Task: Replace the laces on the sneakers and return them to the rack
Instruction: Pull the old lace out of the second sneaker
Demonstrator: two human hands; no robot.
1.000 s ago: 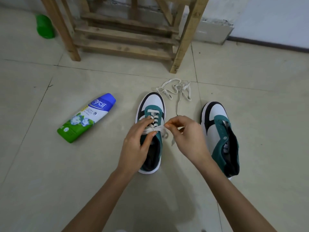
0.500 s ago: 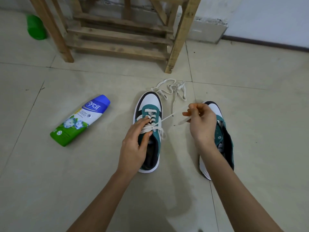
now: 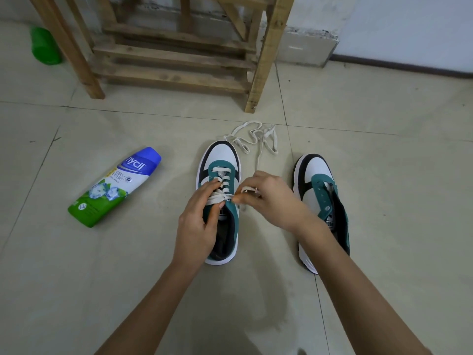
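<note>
Two white, teal and black sneakers stand on the tiled floor. The left sneaker (image 3: 222,160) is partly laced with a cream lace (image 3: 256,139), whose loose length lies in loops beyond the toe. My left hand (image 3: 198,221) rests on this shoe, its fingers holding the lace at the eyelets. My right hand (image 3: 271,201) pinches the lace beside the upper eyelets. The right sneaker (image 3: 318,180) has no lace; its tongue lies open. The wooden rack (image 3: 176,49) stands beyond the shoes.
A blue and green powder bottle (image 3: 115,185) lies on the floor left of the shoes. A green bottle (image 3: 44,46) sits behind the rack's left leg. A grey block (image 3: 307,47) stands against the wall on the right.
My right hand drew the lace out to the right, then came back to the shoe's eyelets. My left hand stayed on the shoe.
</note>
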